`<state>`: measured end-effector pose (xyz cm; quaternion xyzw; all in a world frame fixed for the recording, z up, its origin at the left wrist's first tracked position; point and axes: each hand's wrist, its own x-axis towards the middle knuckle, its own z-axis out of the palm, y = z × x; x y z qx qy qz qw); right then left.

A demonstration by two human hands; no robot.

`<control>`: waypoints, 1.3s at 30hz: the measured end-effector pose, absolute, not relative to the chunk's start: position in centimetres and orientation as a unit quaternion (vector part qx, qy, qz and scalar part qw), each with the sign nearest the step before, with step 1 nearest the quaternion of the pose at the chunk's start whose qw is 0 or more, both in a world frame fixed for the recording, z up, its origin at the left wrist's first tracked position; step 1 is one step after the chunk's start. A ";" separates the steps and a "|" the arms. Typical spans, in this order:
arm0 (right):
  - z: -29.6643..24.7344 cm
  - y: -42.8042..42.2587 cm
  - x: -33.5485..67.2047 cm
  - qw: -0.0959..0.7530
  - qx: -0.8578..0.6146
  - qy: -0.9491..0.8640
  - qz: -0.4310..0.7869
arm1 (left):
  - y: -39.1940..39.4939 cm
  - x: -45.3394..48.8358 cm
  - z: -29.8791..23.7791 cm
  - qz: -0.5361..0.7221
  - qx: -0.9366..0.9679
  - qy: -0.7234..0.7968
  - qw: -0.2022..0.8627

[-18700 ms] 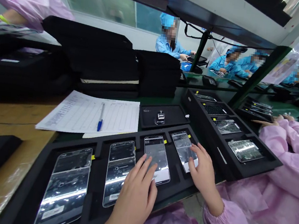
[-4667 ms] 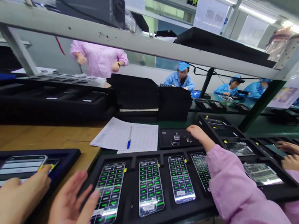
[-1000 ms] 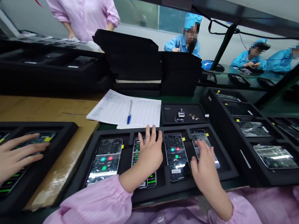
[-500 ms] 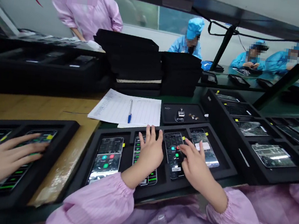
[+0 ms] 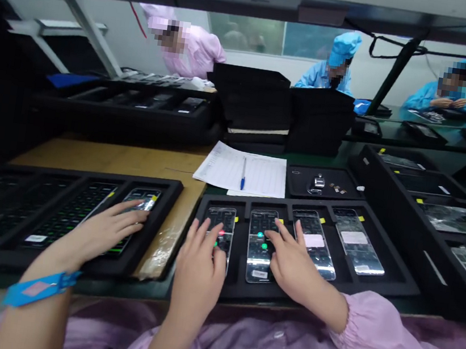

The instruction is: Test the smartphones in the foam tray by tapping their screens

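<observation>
My left hand (image 5: 201, 265) lies over the leftmost smartphone (image 5: 227, 219) in a black foam tray (image 5: 232, 293), its fingers stretched out on the screen and hiding much of it. My right hand (image 5: 296, 263) is open, with a fingertip at the screen of the second smartphone (image 5: 256, 260), which shows small coloured round buttons. To the right of it, a third smartphone (image 5: 324, 261) and a fourth smartphone (image 5: 369, 264) each display a pale box. Yellow tabs stick out beside the phones. Neither hand grasps anything.
A co-worker's hand (image 5: 109, 230) with a blue wristband reaches over another phone tray (image 5: 176, 195) at left. Behind my tray lie paper sheets (image 5: 225, 168), a pen (image 5: 243, 176) and a small black tray (image 5: 295, 188). Stacked black trays (image 5: 248, 105) stand behind; a raised phone tray (image 5: 406, 226) is at right.
The view has swung left. My left hand went from the second phone to the leftmost, my right from the third to the second. The second phone's green grid became round buttons; the third shows a pale box.
</observation>
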<state>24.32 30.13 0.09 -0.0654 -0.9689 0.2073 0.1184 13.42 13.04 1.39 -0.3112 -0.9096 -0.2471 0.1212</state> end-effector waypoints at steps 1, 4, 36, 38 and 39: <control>-0.1 30.0 24.5 0.135 -0.070 -0.967 0.203 | 12.8 13.5 0.9 -0.209 -0.316 -0.919 0.108; -0.8 30.1 25.3 0.175 -0.074 -0.963 0.192 | 12.9 13.4 0.3 -0.104 -0.330 -0.935 0.079; -1.8 37.1 33.1 0.278 -0.200 -0.935 0.095 | 12.4 13.3 -1.6 -0.255 -0.400 -0.850 0.230; -1.9 38.0 33.9 0.299 -0.225 -0.924 0.079 | 12.4 13.3 -1.4 -0.252 -0.407 -0.847 0.232; -2.0 38.6 34.3 0.303 -0.239 -0.920 0.068 | 12.3 13.2 -1.3 -0.243 -0.413 -0.848 0.226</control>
